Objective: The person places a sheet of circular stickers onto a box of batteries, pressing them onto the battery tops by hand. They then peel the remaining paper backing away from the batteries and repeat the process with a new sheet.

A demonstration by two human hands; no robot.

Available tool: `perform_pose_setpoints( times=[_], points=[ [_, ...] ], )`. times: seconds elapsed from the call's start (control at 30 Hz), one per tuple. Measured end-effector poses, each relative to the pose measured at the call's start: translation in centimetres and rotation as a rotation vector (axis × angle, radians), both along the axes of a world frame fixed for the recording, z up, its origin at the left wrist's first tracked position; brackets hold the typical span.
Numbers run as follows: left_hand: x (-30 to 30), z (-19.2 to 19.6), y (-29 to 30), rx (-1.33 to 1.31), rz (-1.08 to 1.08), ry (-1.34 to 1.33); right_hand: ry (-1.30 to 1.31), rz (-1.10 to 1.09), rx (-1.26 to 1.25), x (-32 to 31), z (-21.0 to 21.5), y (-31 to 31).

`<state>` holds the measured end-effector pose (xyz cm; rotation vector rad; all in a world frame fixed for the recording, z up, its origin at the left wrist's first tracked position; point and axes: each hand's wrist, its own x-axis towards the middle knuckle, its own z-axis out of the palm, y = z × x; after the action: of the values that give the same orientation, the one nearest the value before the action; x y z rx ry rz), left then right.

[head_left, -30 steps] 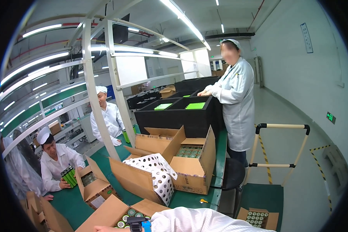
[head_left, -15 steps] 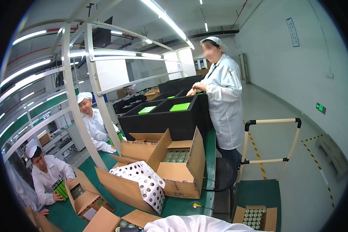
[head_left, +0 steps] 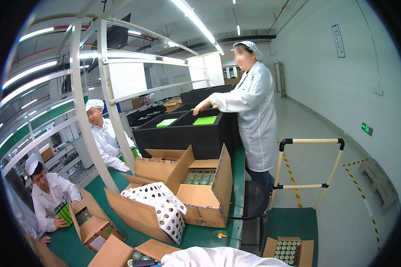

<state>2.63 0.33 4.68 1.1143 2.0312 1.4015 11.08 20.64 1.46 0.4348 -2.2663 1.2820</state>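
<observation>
Only the person's white sleeve (head_left: 218, 258) shows at the lower edge; both hands lie out of view below it, so the grip of either hand cannot be told. Just left of the sleeve sits an open cardboard box (head_left: 120, 253) with round green-topped cells (head_left: 136, 256) inside it, at the near end of the green bench (head_left: 205, 236). Beyond it a white perforated sheet (head_left: 162, 207) drapes over another open carton (head_left: 200, 196) holding more cells. Black trays (head_left: 187, 133) stand farther along, where a standing co-worker in a white coat (head_left: 254, 115) rests a hand. Two seated co-workers (head_left: 49, 196) are at the left, one holding green cells. A trolley (head_left: 294, 222) on the floor carries a further box of cells
</observation>
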Motion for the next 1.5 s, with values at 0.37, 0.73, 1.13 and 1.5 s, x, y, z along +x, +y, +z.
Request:
perform_pose_setpoints(
  times=[0.37, 0.73, 1.13, 1.5],
  points=[
    [-0.2, 0.3, -0.2, -0.047, -0.038, 0.024, -0.025, -0.080, 0.133, -0.1, 0.0, 0.1],
    [0.4, 1.1, -0.2, -0.089, -0.075, -0.057, 0.001, 0.008, 0.155, -0.6, -0.8, 0.2],
    [0.3, -0.1, 0.8, 0.190, -0.030, -0.160, -0.076, -0.052, 0.233, 0.2, 0.3, -0.3],
    [-2.5, -3.0, 0.1, 0.079, -0.028, 0.036, -0.227, 0.039, 0.250, 1.2, 1.8, -0.7]
  ],
)
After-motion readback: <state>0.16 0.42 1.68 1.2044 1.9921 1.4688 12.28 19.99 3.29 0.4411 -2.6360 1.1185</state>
